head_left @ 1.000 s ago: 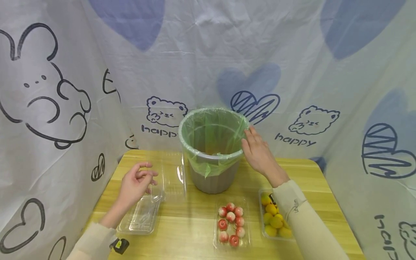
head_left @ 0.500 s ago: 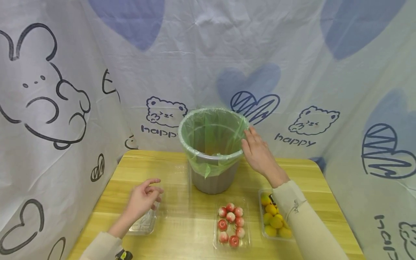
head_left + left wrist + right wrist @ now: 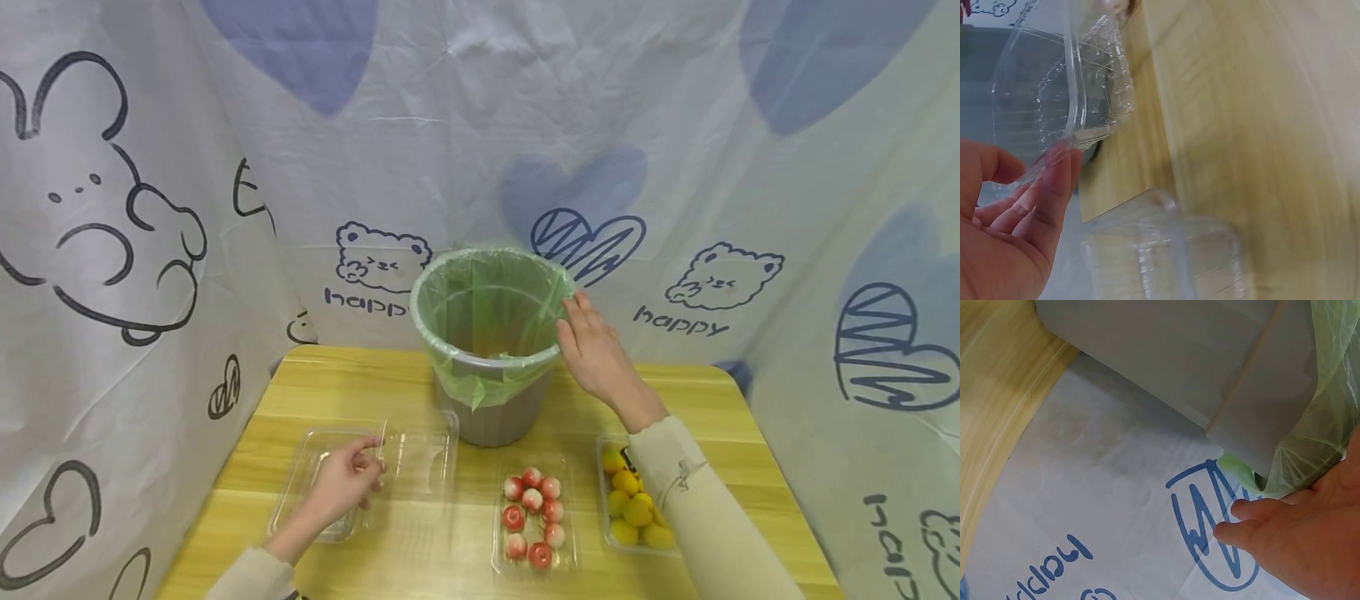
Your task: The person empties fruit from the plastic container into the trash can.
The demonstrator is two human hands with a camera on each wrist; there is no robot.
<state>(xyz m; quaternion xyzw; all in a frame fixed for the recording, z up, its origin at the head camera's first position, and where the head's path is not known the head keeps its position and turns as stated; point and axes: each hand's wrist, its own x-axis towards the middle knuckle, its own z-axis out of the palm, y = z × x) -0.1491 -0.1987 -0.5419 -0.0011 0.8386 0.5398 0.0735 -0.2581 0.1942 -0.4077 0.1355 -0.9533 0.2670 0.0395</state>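
We judge that what counts here is where the clear plastic box point(image 3: 420, 467) sits between our two hands: it's just right of our left hand point(image 3: 347, 482), and near left and forward of the bin point(image 3: 491, 421), on our side of it. Left hand pinches the box's left edge between thumb and fingers; the left wrist view shows that grip well. Long axis looks to run near to far, roughly pointing away from us, short side facing across; see-through plastic, so we call that loosely. We can't tell whether its underside touches the wooden surface point(image 3: 360, 367). A second clear box point(image 3: 292, 492) is on the surface left of it, partly behind our left hand; whether the two are joined we can't tell. Right hand point(image 3: 596, 346) is well apart from all this, on the bin's opposite side: fingers fairly straight, resting against the right rim, touching the green bag point(image 3: 525, 325) and pinching nothing we can see. So left is plainly the nearer hand, with the bin between box and right hand. Box of red-and-white fruit point(image 3: 553, 511) is just right of the held box, yellow fruit point(image 3: 637, 510) further right by our right sleeve.
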